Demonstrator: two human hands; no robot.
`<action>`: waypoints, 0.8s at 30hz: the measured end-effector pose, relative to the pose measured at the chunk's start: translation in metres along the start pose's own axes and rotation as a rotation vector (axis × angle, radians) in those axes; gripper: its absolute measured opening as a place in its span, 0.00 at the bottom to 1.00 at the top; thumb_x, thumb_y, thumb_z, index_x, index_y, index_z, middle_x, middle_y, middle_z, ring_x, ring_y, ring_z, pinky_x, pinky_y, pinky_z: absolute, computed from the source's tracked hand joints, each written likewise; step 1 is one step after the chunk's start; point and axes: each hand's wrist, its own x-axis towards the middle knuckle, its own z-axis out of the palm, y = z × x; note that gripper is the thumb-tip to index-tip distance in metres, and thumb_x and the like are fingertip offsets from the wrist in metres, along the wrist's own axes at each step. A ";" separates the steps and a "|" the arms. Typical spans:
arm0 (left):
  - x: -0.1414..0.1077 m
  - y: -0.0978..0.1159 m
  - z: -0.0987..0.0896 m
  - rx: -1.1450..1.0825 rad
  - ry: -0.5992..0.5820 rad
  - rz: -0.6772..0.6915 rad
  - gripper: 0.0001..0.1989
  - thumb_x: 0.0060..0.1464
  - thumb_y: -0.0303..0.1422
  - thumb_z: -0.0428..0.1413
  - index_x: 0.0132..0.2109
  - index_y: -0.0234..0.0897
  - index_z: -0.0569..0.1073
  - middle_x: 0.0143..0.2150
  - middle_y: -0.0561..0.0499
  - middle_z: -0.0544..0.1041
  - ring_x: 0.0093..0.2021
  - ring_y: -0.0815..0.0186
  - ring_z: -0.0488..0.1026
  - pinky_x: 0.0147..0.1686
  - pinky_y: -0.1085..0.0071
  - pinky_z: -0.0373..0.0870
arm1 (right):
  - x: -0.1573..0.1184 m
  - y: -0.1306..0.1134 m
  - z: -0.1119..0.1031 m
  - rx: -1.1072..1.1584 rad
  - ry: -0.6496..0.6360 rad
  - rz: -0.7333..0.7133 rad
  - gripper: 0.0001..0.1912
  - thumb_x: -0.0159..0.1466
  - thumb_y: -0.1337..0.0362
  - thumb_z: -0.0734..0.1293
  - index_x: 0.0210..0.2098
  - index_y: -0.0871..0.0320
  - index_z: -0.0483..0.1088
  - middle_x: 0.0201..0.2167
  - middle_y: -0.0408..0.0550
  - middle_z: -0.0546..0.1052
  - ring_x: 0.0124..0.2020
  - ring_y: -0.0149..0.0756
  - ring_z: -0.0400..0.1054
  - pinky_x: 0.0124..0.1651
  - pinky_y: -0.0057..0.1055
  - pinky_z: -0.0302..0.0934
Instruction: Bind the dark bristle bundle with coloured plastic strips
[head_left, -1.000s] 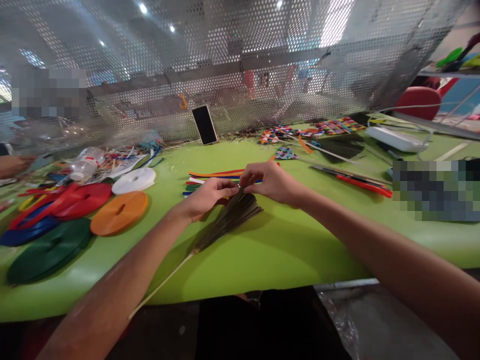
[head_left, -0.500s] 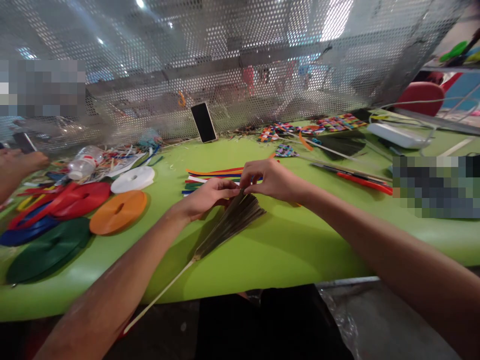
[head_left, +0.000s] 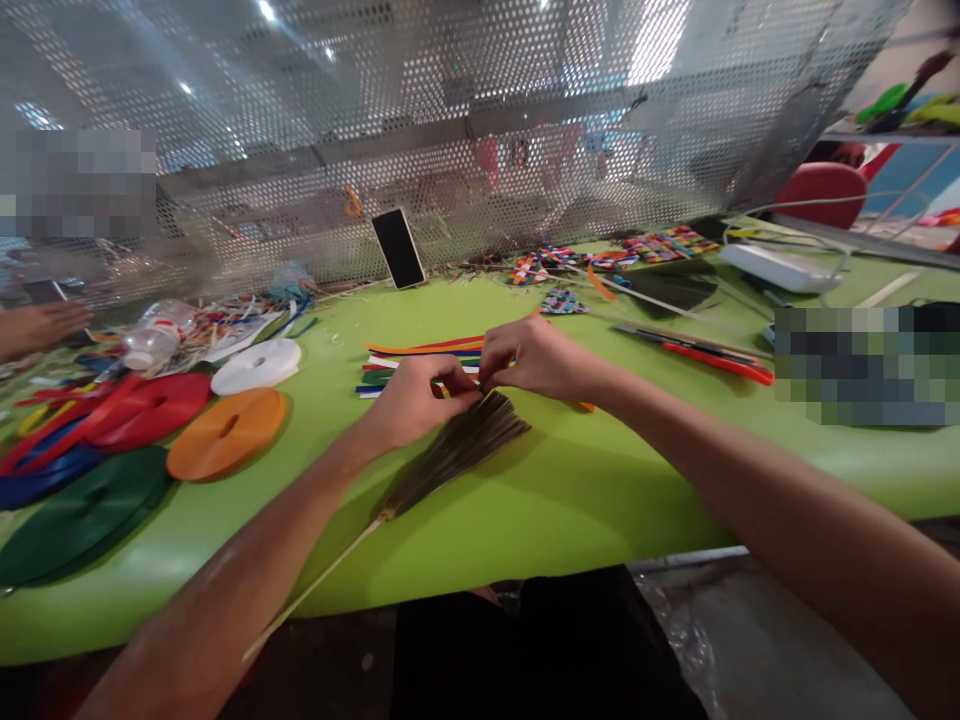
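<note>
A dark, fan-shaped bundle of dried leaf (head_left: 461, 450) lies on the green table, its pale stalk (head_left: 319, 580) running over the near edge at the left. At the bundle's far edge, my left hand (head_left: 420, 395) pinches the leaf between thumb and fingers. Right beside it, with fingertips nearly touching, my right hand (head_left: 529, 360) pinches the same edge. Flat coloured strips (head_left: 379, 375) in orange, red, white, green and blue lie behind my hands, partly hidden by them.
Rolls of green (head_left: 90, 515), orange (head_left: 226, 433), red and white ribbon lie left, near a plastic bottle (head_left: 157, 335). A phone (head_left: 399, 248) leans on the perforated metal screen. Red-handled cutters (head_left: 720, 362) lie right. Another person's hand (head_left: 45, 328) is far left.
The view has shifted slightly. My left hand has turned a little, with its fingertips still at the leaf's edge. The other person's hand at the far left has changed its pose.
</note>
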 end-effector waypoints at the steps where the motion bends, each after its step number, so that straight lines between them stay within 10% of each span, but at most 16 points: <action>1: 0.000 0.001 0.001 0.017 0.007 0.010 0.06 0.50 0.33 0.61 0.31 0.34 0.75 0.29 0.51 0.77 0.30 0.68 0.71 0.29 0.72 0.67 | 0.000 -0.001 -0.001 0.006 -0.006 -0.001 0.08 0.53 0.77 0.67 0.26 0.61 0.78 0.27 0.47 0.76 0.28 0.30 0.67 0.33 0.27 0.58; 24: 0.003 0.005 0.001 -0.252 0.108 -0.051 0.10 0.49 0.36 0.61 0.30 0.33 0.72 0.26 0.53 0.73 0.25 0.72 0.66 0.26 0.74 0.63 | 0.000 0.002 -0.002 0.721 0.018 0.335 0.10 0.49 0.64 0.75 0.29 0.61 0.75 0.27 0.42 0.77 0.29 0.29 0.68 0.38 0.30 0.62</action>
